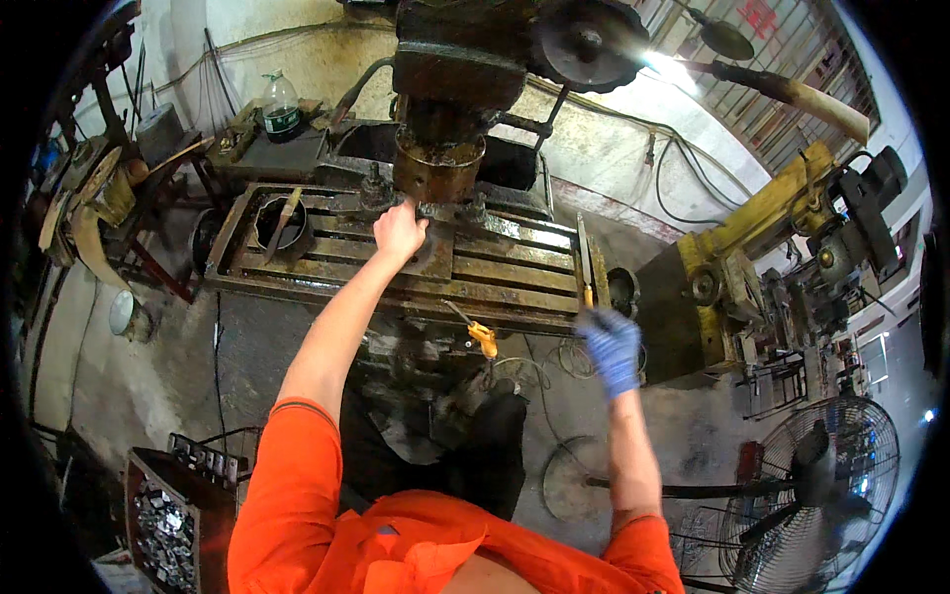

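Observation:
My bare left hand (400, 234) is closed at the work area just below the milling machine's spindle head (440, 163), beside clamps on the slotted table (366, 272). Whatever its fingers hold is hidden. My right hand (611, 348), in a blue glove with dark fingertips, is by the table's right end; motion smears its fingers, and I cannot tell whether it touches anything. Between my hands, at the table's front edge, is a yellow air blow gun (483, 339) with a thin nozzle. A long tool with a yellow handle (588, 295) lies near my right hand.
A dark pot (287, 238) with a wooden-handled stick stands on the table's left. Further left is a plastic bottle (280, 107). A floor fan (816, 495) stands at lower right, a yellow machine (698, 287) beyond. A box of metal pieces (163, 530) sits lower left.

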Available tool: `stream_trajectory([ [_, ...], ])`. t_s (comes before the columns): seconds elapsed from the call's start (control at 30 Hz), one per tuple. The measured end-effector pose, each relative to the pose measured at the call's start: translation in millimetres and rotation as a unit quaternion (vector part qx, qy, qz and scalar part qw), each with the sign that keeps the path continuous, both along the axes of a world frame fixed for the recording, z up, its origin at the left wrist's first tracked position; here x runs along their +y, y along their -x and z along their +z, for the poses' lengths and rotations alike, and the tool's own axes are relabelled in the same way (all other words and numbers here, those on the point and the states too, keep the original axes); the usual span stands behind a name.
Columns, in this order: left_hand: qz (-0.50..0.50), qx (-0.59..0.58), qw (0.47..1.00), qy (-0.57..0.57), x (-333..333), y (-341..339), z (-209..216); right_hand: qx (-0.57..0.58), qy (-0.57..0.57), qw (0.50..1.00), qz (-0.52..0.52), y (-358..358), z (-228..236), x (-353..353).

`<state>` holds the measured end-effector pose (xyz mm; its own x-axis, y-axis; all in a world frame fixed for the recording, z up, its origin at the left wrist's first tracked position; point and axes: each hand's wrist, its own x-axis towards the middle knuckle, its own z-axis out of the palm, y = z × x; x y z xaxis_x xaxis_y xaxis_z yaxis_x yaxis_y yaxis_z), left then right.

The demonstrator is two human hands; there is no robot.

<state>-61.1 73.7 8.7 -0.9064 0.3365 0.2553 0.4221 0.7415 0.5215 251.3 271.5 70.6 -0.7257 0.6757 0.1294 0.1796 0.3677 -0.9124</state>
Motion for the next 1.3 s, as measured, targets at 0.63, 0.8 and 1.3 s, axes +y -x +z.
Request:
stream_trajectory([
  [0.63,-0.041,-0.077,0.994,-0.067,-9.4,20.3,-6.2,0.397,-0.451,0.800,-0.003,1.9,227.2,-4.9],
  [0.8,-0.046,-0.054,0.992,-0.100,-8.8,23.6,-14.0,0.497,-0.159,0.843,0.130,-5.4,192.4,-2.7],
  [1.3,-0.012,-0.004,0.997,-0.075,-6.4,24.3,-16.9,0.467,-0.284,0.827,0.135,8.1,186.2,-11.1],
])
